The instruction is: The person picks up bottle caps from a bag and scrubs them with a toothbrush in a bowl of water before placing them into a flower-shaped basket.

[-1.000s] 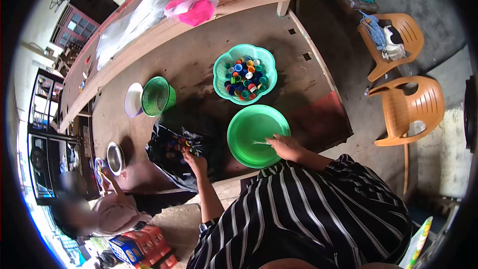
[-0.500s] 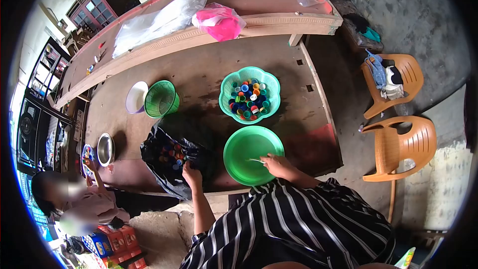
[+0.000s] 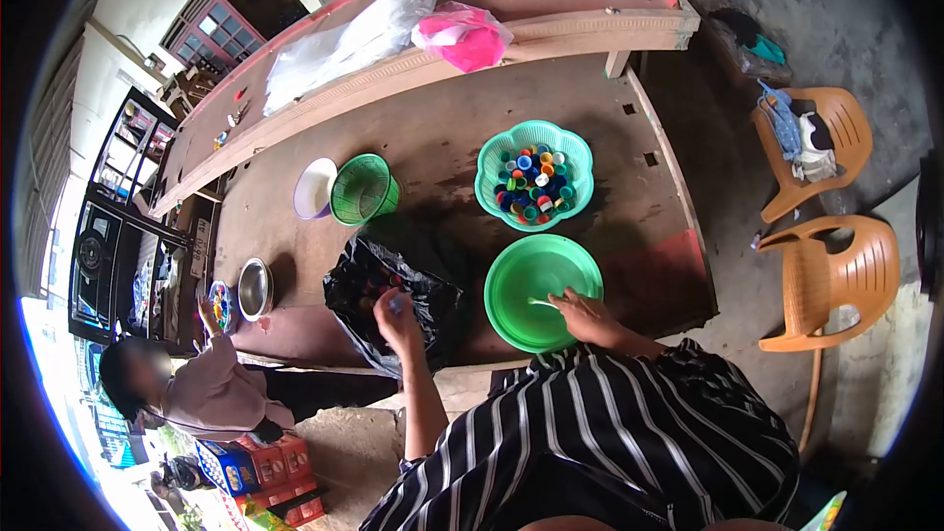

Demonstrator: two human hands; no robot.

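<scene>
My left hand [image 3: 399, 332] is closed at the mouth of a black plastic bag [image 3: 441, 297], pinching a pale bottle cap [image 3: 396, 304]. More coloured caps lie inside the bag, partly in shadow. Over the green basin [image 3: 500, 320], my right hand [image 3: 582, 318] grips a slim white tool [image 3: 542, 302] that looks like a small brush; its exact kind is too small to make out. Just behind the basin stands a turquoise flower-shaped basket [image 3: 487, 166] filled with bottle caps [image 3: 531, 177] of many colours.
A green mesh basket [image 3: 364, 191] and a white tub [image 3: 315, 189] stand behind the bag. To the left are a metal bowl [image 3: 256, 290] and another person [image 3: 211, 383] reaching to a small basket [image 3: 222, 307]. A raised ledge [image 3: 551, 36] crosses the back; orange chairs [image 3: 831, 280] stand right.
My left hand has moved further over the bag's opening and now shows a pale cap in its fingers. My right hand stays at the basin with the white tool. The whole view has shifted.
</scene>
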